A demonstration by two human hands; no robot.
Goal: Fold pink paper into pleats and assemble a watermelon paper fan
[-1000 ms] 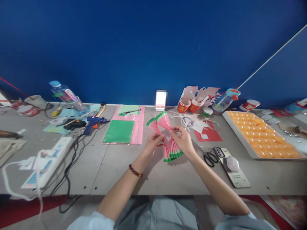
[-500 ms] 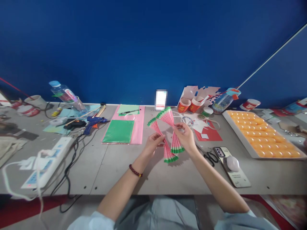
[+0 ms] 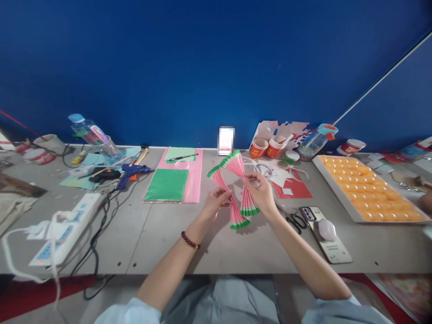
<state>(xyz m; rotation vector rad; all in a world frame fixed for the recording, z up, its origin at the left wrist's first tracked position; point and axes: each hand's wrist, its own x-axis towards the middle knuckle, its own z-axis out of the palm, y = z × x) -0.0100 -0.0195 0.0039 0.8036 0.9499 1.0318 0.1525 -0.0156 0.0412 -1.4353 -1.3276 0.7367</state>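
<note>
**Pleated watermelon fans pinched above the table**

Two pleated paper fans, pink with green edges like watermelon slices, sit in the person's hands over the middle of the grey table (image 3: 168, 238). The left fan (image 3: 227, 193) is pinched at its waist by the left hand (image 3: 216, 201), fingers closed on the folds; its upper end spreads toward 11 o'clock and its lower end toward 5 o'clock. The right fan (image 3: 240, 180) is gripped at its middle by the right hand (image 3: 261, 194), thumb and fingers shut on the pleats, with one spread end at 12 o'clock and the other hanging at 6 o'clock. The two fans lie just beside each other, their lower ends overlapping or nearly so; whether they touch cannot be told. A dark red bead bracelet (image 3: 190, 240) circles the left wrist.

At 10 o'clock from the hands, a green sheet (image 3: 166, 185) lies on a pink sheet (image 3: 195, 180), with a pen (image 3: 182, 157) on the far end. Farther toward 9 o'clock are a blue glue gun (image 3: 133, 173), a water bottle (image 3: 91, 134) on its side and a white power strip (image 3: 64, 229). At 3 o'clock lie black-handled scissors (image 3: 293, 221) and, just beside them, a phone (image 3: 326, 234). At 2 o'clock a tray of orange balls (image 3: 371, 189) stands, and at 1 o'clock red paper cups (image 3: 268, 147) are clustered near red paper (image 3: 293, 190).
</note>
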